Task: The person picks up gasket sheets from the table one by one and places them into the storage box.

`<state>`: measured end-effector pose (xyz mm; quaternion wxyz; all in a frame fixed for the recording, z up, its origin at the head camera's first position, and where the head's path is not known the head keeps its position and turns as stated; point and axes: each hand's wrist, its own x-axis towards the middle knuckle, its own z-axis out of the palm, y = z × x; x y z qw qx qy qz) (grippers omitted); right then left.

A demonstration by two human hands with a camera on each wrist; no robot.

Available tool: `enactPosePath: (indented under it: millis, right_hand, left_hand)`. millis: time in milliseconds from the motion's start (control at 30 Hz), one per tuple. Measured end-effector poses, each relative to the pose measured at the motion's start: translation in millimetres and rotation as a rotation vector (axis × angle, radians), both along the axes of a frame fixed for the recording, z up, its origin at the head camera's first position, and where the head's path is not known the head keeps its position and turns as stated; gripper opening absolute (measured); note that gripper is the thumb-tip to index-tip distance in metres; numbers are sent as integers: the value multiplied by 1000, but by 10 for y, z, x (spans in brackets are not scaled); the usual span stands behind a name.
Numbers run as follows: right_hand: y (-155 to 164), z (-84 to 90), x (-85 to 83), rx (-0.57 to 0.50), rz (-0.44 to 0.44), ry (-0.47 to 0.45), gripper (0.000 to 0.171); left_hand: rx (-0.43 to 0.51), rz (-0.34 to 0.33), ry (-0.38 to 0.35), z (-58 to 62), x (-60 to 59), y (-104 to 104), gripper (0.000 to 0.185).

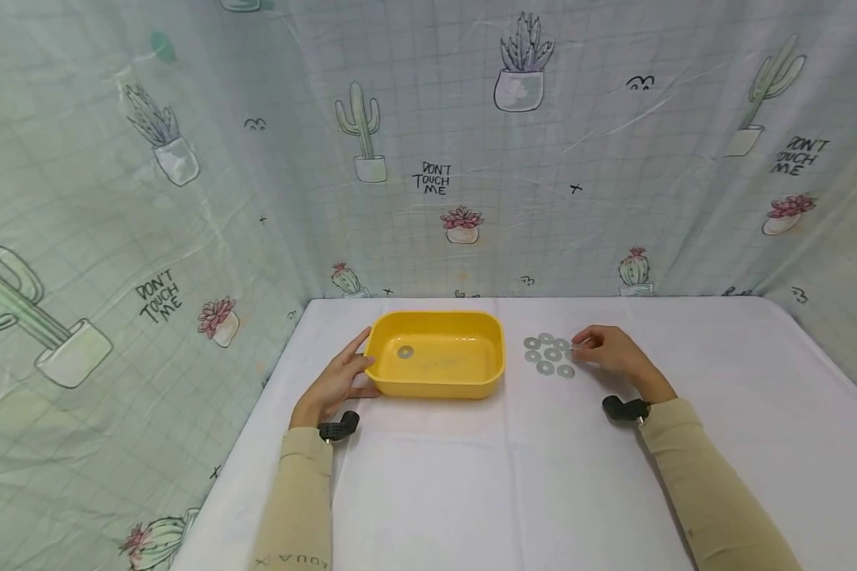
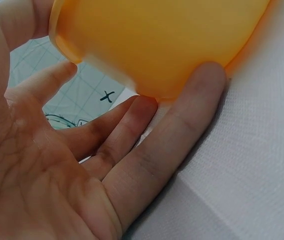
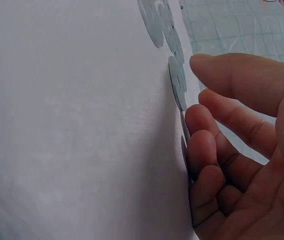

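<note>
A left hand (image 1: 336, 382) spreads its fingers against the left end of a yellow tray (image 1: 436, 390) holding one flat ring (image 1: 400, 352), while a right hand (image 1: 617, 353), loosely curled, thumb apart from fingertips, meets the edge of a ring cluster (image 1: 548, 355). White table (image 1: 428, 484) separates tray and cluster. Fingers partly hide one ring; contact is unclear.

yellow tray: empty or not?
Not empty. In the head view, one ring lies on the floor of the tray, near its left end; the other visible rings lie outside, to its right.
</note>
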<state>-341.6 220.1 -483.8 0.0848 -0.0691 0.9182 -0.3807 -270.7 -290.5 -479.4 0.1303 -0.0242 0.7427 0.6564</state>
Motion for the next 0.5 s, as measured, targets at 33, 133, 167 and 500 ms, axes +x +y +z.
enactPosePath:
  millis: [33,133,167,500]
  right_hand:
    - [-10,1,-1,2,4,8,34]
    - [-36,2,2,21,1,24,31]
    - [-45,4,7,28,-3,27,30]
    - [-101,18,60,50,-33,7,27]
  left_hand:
    - [0,1,-1,2,2,-2,60]
    - [4,3,-3,9,8,-5,61]
    - [6,1,-3,12,10,-5,61]
    - [12,1,-4,14,23,2,61]
